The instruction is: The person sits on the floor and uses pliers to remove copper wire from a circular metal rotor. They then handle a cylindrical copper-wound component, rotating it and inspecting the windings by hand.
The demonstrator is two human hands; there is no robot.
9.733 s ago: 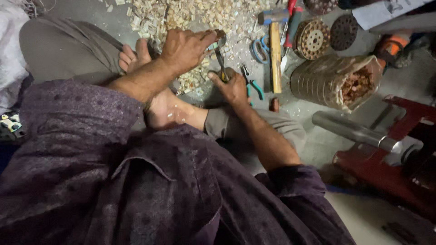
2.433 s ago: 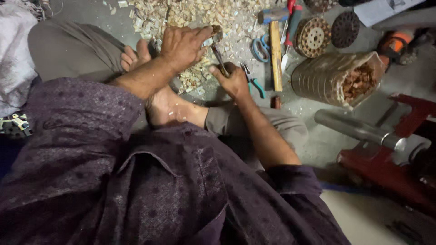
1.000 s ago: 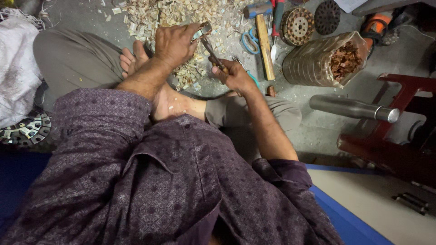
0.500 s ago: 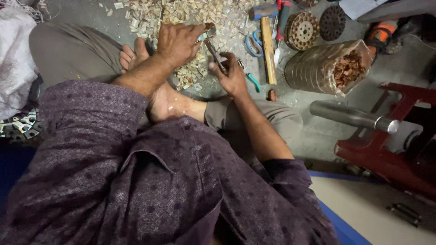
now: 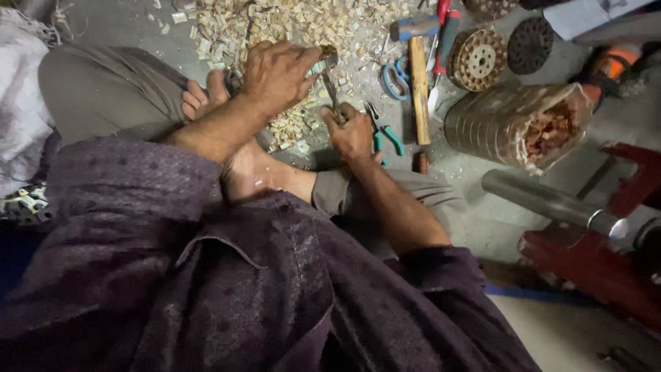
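One head camera looks steeply down from close above at the person's lap, hands and the floor [image 5: 496, 227] beyond

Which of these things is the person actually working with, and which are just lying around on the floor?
In use:
left hand gripping a small workpiece
right hand holding a thin metal tool
pale chips beneath

Lying about:
hammer
scissors
green-handled pliers
wrapped stack of discs
metal tube
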